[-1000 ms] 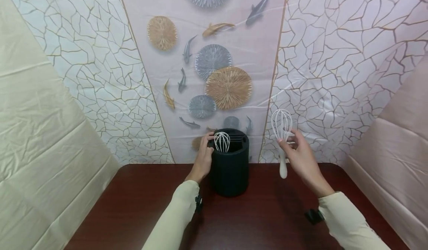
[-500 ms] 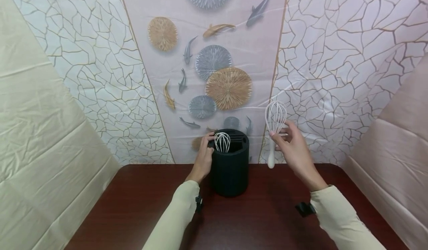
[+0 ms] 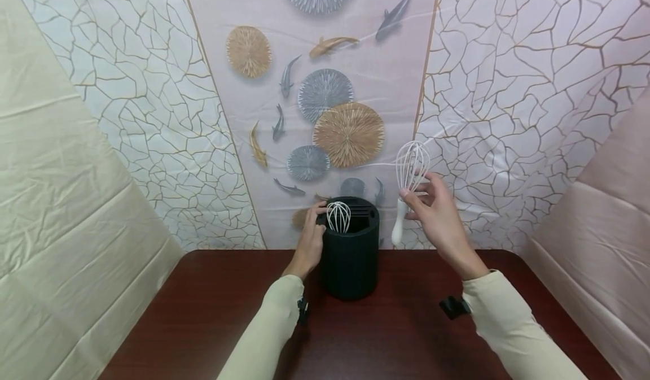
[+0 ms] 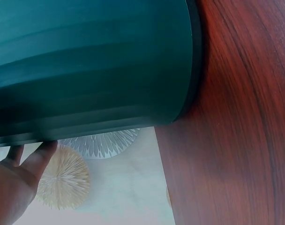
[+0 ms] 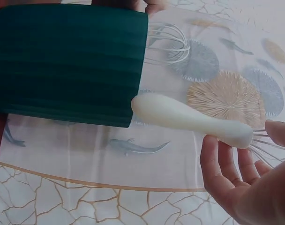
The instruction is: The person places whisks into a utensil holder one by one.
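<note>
A dark green, round utensil holder stands upright on the table, with slots along the back of its mouth. The wire loops of one white whisk rise above its left side; its handle is hidden inside. My left hand grips the holder's left rim, and in the left wrist view its fingers touch the ribbed wall. Up and to the right of the holder, my right hand pinches a second white whisk near the base of its wires. That whisk is slightly tilted, handle down, apart from the holder.
The reddish-brown table has rounded back corners. Behind it hangs a patterned cloth with fish and round motifs. Plain fabric sides slope up at left and right. Each wrist carries a black strap mount.
My right hand has moved left and upward with the whisk, bringing its handle closer to the holder. My left hand and the holder have stayed in place.
</note>
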Demonstrator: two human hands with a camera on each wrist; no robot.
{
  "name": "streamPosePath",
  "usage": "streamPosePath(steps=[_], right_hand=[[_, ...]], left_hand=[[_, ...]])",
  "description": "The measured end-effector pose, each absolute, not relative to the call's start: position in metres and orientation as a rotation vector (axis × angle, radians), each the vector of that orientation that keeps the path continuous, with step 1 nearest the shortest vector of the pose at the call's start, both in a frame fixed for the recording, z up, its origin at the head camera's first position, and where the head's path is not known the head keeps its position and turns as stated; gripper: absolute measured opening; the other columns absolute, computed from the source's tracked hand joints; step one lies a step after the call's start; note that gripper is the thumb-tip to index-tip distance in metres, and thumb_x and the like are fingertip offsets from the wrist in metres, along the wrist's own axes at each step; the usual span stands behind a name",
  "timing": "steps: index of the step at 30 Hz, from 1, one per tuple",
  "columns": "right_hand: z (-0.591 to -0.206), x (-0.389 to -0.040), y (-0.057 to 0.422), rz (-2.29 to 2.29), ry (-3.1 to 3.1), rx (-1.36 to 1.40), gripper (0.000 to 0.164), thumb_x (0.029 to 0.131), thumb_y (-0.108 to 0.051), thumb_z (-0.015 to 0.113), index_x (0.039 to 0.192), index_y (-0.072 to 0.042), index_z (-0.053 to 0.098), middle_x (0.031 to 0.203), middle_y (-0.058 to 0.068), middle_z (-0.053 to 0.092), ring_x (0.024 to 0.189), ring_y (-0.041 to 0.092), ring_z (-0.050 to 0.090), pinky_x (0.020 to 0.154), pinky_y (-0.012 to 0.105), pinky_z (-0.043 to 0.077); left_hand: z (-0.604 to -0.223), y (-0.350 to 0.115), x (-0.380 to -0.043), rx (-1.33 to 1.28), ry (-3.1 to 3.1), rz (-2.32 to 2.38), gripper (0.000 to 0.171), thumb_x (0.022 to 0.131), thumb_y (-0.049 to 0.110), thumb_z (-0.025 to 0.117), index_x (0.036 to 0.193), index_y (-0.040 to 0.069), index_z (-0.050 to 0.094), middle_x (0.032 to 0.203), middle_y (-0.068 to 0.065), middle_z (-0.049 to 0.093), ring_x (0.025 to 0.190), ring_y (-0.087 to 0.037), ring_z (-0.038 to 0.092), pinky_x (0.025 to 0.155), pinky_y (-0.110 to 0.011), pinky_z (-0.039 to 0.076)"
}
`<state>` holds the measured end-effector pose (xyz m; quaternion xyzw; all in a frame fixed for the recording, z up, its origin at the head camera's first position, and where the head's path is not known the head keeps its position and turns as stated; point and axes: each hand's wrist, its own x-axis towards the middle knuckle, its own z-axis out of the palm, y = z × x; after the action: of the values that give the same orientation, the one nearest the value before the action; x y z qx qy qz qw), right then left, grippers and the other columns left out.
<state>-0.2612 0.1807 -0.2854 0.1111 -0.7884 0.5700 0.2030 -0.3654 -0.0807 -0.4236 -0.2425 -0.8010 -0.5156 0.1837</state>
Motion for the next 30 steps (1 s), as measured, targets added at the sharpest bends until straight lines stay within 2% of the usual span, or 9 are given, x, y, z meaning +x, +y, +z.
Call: streamPosePath(steps=[10,15,21,30], right_hand=[[-0.274,-0.265,0.171,1.715,-2.124,0.385,0.065,0.107,-0.019,0.062,0.16,-0.001,0.03,0.13,0.024,0.057,0.104,0.009,0.066,0.082,0.032,0.062],[-0.269,-0.268,0.164,1.692,-2.106,0.408,0.062,0.106,-0.018,0.063,0.157,-0.001,0.032,0.126,0.022,0.059,0.105,0.015,0.068,0.082,0.035,0.062],[-0.268,-0.274,0.155,1.645,-2.11,0.422,0.058,0.106,-0.015,0.063,0.155,-0.001,0.034,0.134,0.021,0.058,0.117,0.028,0.065,0.083,0.034,0.062],[-0.274,-0.287,0.147,1.601,-2.095,0.575,0.059,0.105,-0.009,0.062,0.154,0.003,0.031,0.145,0.028,0.05,0.109,0.02,0.065,0.08,0.034,0.062]], left_hand=[[-0.426,-0.081,-0.364,-0.688,-2.238,-1.462,0.047,0.098,0.011,0.029,0.141,0.005,0.048,0.162,-0.007,0.037,0.154,-0.026,0.031,0.12,-0.055,0.03],[-0.425,-0.08,-0.365,-0.701,-2.234,-1.463,0.048,0.099,0.012,0.029,0.142,0.006,0.047,0.163,-0.007,0.036,0.154,-0.027,0.03,0.12,-0.056,0.03],[-0.426,-0.081,-0.366,-0.692,-2.244,-1.456,0.047,0.099,0.012,0.029,0.142,0.006,0.048,0.163,-0.007,0.037,0.153,-0.027,0.031,0.12,-0.055,0.031],[-0.425,-0.081,-0.367,-0.684,-2.236,-1.464,0.047,0.098,0.01,0.031,0.14,0.007,0.05,0.162,-0.006,0.038,0.153,-0.026,0.033,0.12,-0.054,0.031]])
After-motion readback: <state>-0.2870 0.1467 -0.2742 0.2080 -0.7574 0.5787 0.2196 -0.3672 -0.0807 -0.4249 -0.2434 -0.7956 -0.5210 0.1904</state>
